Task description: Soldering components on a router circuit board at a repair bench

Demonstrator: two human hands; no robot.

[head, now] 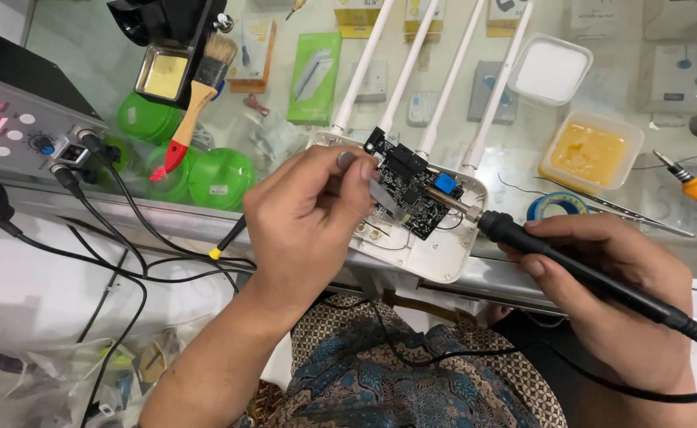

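- The black circuit board (412, 189) is lying in the opened white router shell (412, 242) at the table (523, 273) edge, its four antennas (428, 79) running away from the person.
- The left hand (305, 218) is sitting closest, just left of the board, pinching metal tweezers (386, 198) onto it.
- The right hand (614, 281) is gripping a soldering iron (554, 254), its long axis slanting up-left, tip touching the board's right side.

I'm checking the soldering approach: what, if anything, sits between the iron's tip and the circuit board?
Nothing visible blocks it. The right hand holds the soldering iron with its tip already at the black circuit board in the open white router shell. The left hand holds tweezers to the board from the other side, close to the tip.
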